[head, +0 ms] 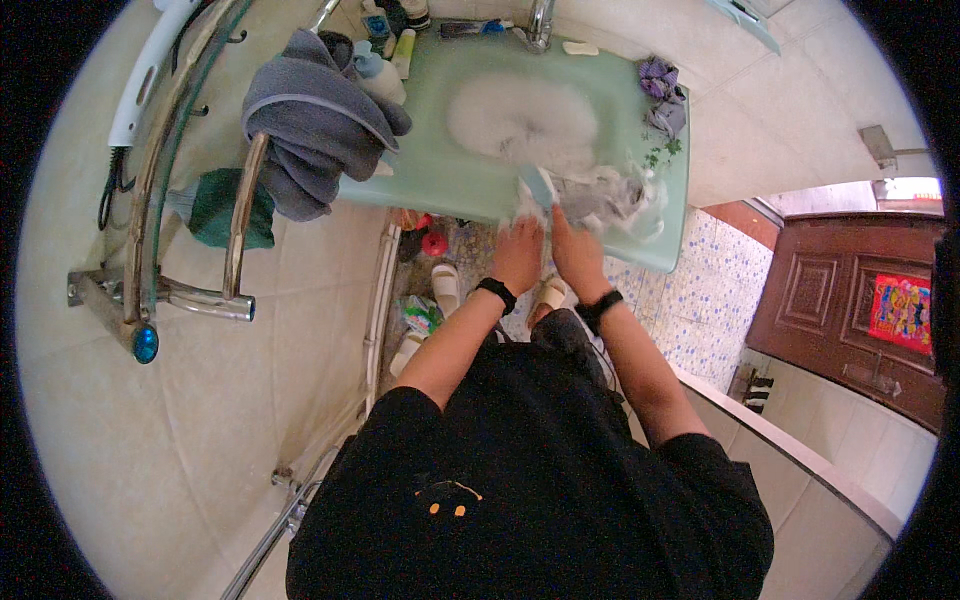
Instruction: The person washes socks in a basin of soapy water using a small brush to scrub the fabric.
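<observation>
A foam-covered grey cloth (pixel 600 196) lies along the front rim of a pale green glass washbasin (pixel 450 184). My right hand (pixel 579 251) grips a light blue scrubbing brush (pixel 535 186), its index finger stretched along it. The brush rests on the foamy left part of the cloth. Beside it, my left hand (pixel 517 251) holds the cloth's near left end at the rim; suds and blur partly hide its fingertips. White suds (pixel 525 112) fill the bowl behind, under a chrome faucet (pixel 540 26).
A grey towel (pixel 319 127) hangs from a metal rail (pixel 244 217) at the left. Bottles (pixel 379 75) stand at the back left. On the right ledge lie crumpled purple cloth (pixel 658 77) and green leaves (pixel 663 152). A soap bar (pixel 580 48) sits beside the faucet. Slippers (pixel 445 287) are below.
</observation>
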Demonstrator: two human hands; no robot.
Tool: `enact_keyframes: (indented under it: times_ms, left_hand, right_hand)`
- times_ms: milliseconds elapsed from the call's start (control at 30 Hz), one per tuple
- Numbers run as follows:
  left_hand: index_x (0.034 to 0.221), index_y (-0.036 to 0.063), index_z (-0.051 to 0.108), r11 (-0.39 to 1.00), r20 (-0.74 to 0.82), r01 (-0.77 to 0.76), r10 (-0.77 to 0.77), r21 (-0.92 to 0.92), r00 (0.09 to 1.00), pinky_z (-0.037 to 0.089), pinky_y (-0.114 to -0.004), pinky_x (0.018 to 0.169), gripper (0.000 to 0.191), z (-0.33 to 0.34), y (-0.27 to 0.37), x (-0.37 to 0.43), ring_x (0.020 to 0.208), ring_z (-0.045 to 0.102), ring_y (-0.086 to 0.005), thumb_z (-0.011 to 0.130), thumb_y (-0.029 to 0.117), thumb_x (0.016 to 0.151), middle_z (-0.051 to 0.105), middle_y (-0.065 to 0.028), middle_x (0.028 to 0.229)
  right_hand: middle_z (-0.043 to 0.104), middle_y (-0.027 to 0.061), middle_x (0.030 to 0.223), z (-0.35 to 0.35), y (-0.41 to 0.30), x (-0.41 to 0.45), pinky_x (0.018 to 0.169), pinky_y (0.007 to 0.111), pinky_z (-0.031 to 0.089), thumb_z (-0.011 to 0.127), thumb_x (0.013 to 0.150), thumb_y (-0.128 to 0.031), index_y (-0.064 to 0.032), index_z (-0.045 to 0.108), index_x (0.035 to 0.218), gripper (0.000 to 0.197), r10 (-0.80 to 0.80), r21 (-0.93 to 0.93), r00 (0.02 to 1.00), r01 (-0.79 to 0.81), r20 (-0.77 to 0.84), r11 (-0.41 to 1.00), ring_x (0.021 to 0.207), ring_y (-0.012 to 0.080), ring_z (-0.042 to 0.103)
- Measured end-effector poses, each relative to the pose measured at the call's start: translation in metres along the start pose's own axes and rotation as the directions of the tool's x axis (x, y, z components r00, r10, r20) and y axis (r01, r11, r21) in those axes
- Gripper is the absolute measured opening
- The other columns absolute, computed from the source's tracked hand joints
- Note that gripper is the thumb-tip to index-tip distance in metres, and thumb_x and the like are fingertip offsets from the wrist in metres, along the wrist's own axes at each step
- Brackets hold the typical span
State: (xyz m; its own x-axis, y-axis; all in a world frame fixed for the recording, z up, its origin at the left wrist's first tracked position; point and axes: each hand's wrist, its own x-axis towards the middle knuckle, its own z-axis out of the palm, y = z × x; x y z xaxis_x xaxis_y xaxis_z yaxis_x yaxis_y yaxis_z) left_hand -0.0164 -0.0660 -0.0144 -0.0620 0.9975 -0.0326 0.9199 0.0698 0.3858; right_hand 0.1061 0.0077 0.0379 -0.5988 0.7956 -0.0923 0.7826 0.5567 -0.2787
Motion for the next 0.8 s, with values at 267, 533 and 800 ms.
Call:
enact_keyframes:
  times_ms: [267, 533, 800]
  left_hand:
    - [0.120, -0.0003, 0.055, 0.999, -0.071, -0.029, 0.028, -0.016, 0.997, 0.037, -0.053, 0.101, 0.037, -0.021, -0.002, 0.006, 0.117, 0.050, -0.0358, 0.047, 0.010, 0.085, 0.055, -0.0196, 0.122]
    - [0.129, 0.0075, 0.050, 0.989, 0.001, -0.035, 0.035, 0.143, 0.999, 0.041, -0.049, 0.094, 0.045, -0.014, 0.005, 0.016, 0.123, 0.045, -0.0337, 0.054, 0.015, 0.085, 0.050, -0.0156, 0.127]
    - [0.133, 0.0104, 0.052, 0.988, -0.008, 0.011, -0.010, 0.153, 1.000, 0.036, -0.054, 0.103, 0.053, -0.009, 0.021, 0.016, 0.128, 0.041, -0.0429, 0.058, 0.033, 0.085, 0.046, -0.0238, 0.135]
  right_hand:
    - [0.066, 0.0212, 0.074, -0.009, 0.016, -0.035, 0.056, 0.051, 0.050, 0.043, 0.097, -0.023, -0.0186, 0.048, 0.133, 0.037, -0.006, -0.036, 0.998, 0.004, -0.056, 0.999, 0.064, 0.0393, 0.065]
    - [0.065, 0.0216, 0.074, -0.050, 0.093, -0.027, 0.058, 0.052, 0.048, 0.042, 0.098, -0.031, -0.0180, 0.050, 0.132, 0.037, 0.424, -0.024, 0.903, -0.427, -0.069, 0.904, 0.067, 0.0418, 0.063]
    - [0.065, 0.0197, 0.074, -0.015, 0.079, -0.040, 0.057, 0.051, 0.050, 0.046, 0.093, -0.019, -0.0232, 0.044, 0.138, 0.045, 0.148, -0.091, 0.976, -0.163, -0.158, 0.982, 0.066, 0.0393, 0.064]
